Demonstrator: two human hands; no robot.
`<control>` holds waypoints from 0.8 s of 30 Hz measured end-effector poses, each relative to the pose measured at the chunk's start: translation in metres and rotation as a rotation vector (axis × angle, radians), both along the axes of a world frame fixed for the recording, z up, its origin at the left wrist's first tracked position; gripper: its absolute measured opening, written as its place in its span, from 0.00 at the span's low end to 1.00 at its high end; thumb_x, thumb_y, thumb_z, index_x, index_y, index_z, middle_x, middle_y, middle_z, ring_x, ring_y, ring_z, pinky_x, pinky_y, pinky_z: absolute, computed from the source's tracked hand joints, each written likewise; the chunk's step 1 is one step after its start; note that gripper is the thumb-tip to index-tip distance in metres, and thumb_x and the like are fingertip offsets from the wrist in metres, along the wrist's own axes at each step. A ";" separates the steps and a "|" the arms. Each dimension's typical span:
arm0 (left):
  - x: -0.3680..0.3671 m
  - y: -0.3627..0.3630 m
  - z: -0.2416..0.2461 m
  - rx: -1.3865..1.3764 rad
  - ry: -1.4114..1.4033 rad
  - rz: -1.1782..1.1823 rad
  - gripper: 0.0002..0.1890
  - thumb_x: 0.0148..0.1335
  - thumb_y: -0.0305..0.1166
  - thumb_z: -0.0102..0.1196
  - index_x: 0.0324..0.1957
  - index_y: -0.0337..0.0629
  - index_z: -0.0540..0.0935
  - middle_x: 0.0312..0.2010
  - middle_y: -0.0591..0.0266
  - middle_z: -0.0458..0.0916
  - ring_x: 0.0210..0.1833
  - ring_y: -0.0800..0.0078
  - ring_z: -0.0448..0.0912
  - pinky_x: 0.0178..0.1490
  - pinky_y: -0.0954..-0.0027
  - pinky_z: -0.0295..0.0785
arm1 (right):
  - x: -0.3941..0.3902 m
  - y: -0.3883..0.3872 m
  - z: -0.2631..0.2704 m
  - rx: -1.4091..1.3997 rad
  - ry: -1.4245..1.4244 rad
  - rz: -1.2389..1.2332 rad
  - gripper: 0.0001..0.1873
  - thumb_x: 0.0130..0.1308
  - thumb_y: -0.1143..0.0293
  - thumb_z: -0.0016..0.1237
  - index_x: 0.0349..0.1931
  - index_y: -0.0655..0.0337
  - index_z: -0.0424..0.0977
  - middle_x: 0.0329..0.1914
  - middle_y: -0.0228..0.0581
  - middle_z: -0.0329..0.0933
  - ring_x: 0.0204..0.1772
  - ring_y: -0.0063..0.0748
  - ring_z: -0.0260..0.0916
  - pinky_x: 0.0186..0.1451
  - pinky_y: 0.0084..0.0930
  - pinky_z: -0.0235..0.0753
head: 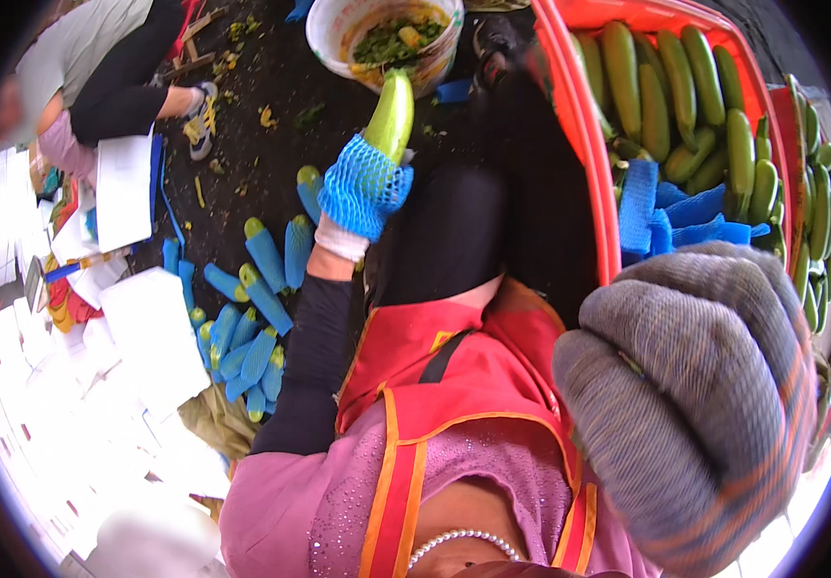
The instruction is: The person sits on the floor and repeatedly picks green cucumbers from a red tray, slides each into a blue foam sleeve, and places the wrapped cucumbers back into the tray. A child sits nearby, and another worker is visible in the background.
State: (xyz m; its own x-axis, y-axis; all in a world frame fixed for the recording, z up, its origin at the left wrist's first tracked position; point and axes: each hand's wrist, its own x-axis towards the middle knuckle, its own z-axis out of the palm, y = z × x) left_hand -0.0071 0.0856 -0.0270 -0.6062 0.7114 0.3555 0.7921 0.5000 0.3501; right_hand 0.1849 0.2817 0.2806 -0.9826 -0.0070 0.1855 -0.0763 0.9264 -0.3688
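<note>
My left hand [364,189] wears a pale glove, seen at the wrist, and has a blue foam net sleeve [359,191] stretched around it. A light green zucchini [393,112] sticks out beyond the sleeve, held by that hand, its stem end towards a white bucket. Very close to the camera, at the right, is my right hand [682,390] in a grey knit glove with orange stripes. Its fingers are bent and side by side; their tips and the palm are hidden. Beyond it, several blue foam sleeves [697,217] lie on zucchini [682,79] in a red plastic crate [578,144].
Several zucchini in blue sleeves [256,347] lie on the dark floor at left, near white cartons [155,339]. The white bucket [325,36] contains green scraps. A second crate [784,144] of zucchini stands at far right. Another person [112,72] sits bent over at upper left.
</note>
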 end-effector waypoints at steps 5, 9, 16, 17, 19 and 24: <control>0.037 0.005 0.057 -0.066 -0.095 -0.271 0.15 0.64 0.38 0.56 0.50 0.50 0.88 0.50 0.70 0.89 0.58 0.60 0.83 0.67 0.62 0.73 | 0.021 -0.034 0.012 0.084 -0.005 0.060 0.16 0.37 0.73 0.62 0.32 0.63 0.82 0.38 0.40 0.80 0.41 0.42 0.81 0.39 0.40 0.81; 0.064 0.022 0.090 0.039 0.001 -0.192 0.16 0.65 0.34 0.59 0.53 0.44 0.86 0.49 0.65 0.89 0.53 0.67 0.86 0.69 0.63 0.73 | 0.025 -0.044 -0.015 0.052 0.241 0.112 0.17 0.45 0.70 0.62 0.39 0.61 0.81 0.46 0.43 0.78 0.49 0.48 0.77 0.49 0.44 0.76; 0.082 0.039 0.091 0.485 -0.820 -0.240 0.27 0.75 0.38 0.53 0.72 0.40 0.69 0.58 0.48 0.81 0.52 0.56 0.85 0.59 0.59 0.80 | 0.002 -0.040 -0.159 -0.465 0.275 -0.026 0.15 0.66 0.60 0.58 0.47 0.57 0.77 0.53 0.50 0.76 0.60 0.58 0.73 0.68 0.55 0.66; 0.082 0.042 0.088 0.831 -1.574 -0.266 0.28 0.77 0.39 0.49 0.74 0.39 0.65 0.65 0.46 0.76 0.58 0.53 0.82 0.64 0.57 0.77 | 0.010 -0.044 -0.165 -0.583 0.195 0.036 0.11 0.67 0.61 0.57 0.43 0.57 0.76 0.46 0.47 0.78 0.54 0.55 0.77 0.63 0.52 0.71; 0.089 0.036 0.087 0.941 -1.930 -0.103 0.33 0.75 0.39 0.52 0.77 0.40 0.59 0.66 0.46 0.75 0.60 0.47 0.80 0.62 0.51 0.78 | 0.022 -0.047 -0.165 -0.739 0.248 -0.007 0.09 0.66 0.67 0.59 0.42 0.59 0.76 0.38 0.47 0.78 0.45 0.56 0.78 0.50 0.44 0.77; 0.120 -0.022 0.087 0.749 -1.971 -0.457 0.42 0.57 0.36 0.68 0.72 0.38 0.65 0.59 0.51 0.78 0.56 0.53 0.79 0.44 0.60 0.84 | 0.013 -0.010 -0.170 -0.371 0.468 -0.495 0.06 0.67 0.70 0.58 0.40 0.58 0.76 0.24 0.50 0.75 0.27 0.59 0.77 0.29 0.41 0.76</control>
State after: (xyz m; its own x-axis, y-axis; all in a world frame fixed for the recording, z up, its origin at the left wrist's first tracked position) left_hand 0.1133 0.0631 0.0601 -0.3142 0.9383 -0.1444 -0.7544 -0.1544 0.6379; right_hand 0.1984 0.2719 0.1104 -0.6743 0.5558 0.4862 0.0899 0.7153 -0.6930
